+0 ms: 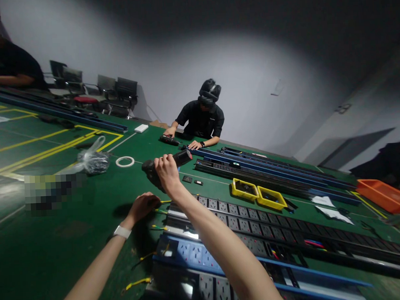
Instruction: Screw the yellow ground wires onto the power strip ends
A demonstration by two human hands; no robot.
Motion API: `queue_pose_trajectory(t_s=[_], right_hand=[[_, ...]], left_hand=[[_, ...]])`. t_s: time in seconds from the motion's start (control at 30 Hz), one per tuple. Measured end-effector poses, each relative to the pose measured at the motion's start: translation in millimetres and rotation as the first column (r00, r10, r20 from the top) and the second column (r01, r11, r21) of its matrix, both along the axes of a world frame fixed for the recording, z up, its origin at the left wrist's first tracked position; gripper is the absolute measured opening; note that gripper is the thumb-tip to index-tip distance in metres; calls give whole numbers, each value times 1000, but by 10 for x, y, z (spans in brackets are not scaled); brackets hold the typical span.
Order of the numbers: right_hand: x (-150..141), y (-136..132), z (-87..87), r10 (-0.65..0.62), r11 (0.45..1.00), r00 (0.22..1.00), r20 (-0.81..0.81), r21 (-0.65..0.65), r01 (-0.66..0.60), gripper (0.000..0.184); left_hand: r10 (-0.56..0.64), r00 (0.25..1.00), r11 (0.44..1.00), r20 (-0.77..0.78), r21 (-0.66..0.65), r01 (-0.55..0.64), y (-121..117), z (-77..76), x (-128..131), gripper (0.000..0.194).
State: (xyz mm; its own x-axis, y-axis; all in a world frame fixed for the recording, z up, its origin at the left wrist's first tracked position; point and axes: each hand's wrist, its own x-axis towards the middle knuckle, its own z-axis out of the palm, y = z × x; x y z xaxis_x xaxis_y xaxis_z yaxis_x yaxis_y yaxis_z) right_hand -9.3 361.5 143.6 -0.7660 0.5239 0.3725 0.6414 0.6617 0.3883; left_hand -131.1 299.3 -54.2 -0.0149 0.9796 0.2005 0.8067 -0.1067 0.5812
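Observation:
My right hand (168, 171) is wrapped round a black cordless screwdriver (183, 157), held above the table and tilted. My left hand (144, 207), with a white band at the wrist, is low over the green table. Its fingers are curled close to a yellow-green wire (165, 201) at the end of a black socket strip (242, 212); what is between the fingertips is hidden. Several socket strips lie side by side below my right forearm, one in a blue housing (191, 256). Short yellow wires (137, 283) stick out of their near ends.
Two yellow bins (271, 198) with small dark parts stand beyond the strips. A tape roll (125, 162) and a plastic bag (93, 161) lie to the left. Across the table a co-worker (201, 119) handles another tool beside long blue rails (253, 165). An orange crate (386, 197) is at right.

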Motion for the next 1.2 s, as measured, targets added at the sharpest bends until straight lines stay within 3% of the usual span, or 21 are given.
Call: queue_pose_trajectory(t_s=[0.27, 0.67, 0.9, 1.07, 1.2], right_hand=[[-158, 67, 11, 75, 997, 996, 38, -37, -73, 29], [-60, 198, 132, 7, 991, 999, 48, -130, 0, 34], [119, 248, 200, -84, 982, 996, 10, -172, 85, 32], [249, 309, 183, -126, 980, 992, -24, -160, 121, 28], [378, 358, 167, -174, 973, 983, -64, -163, 162, 27]], left_hand=[[-14, 1000, 1000, -16, 22, 14, 0, -36, -24, 24], [-26, 999, 995, 31, 96, 23, 76, -174, -76, 25], [-49, 998, 987, 33, 152, 43, -25, -60, -37, 34], [-61, 997, 998, 50, 30, 60, -27, 11, -34, 41], [-49, 981, 986, 187, -149, 77, 107, 46, -70, 49]])
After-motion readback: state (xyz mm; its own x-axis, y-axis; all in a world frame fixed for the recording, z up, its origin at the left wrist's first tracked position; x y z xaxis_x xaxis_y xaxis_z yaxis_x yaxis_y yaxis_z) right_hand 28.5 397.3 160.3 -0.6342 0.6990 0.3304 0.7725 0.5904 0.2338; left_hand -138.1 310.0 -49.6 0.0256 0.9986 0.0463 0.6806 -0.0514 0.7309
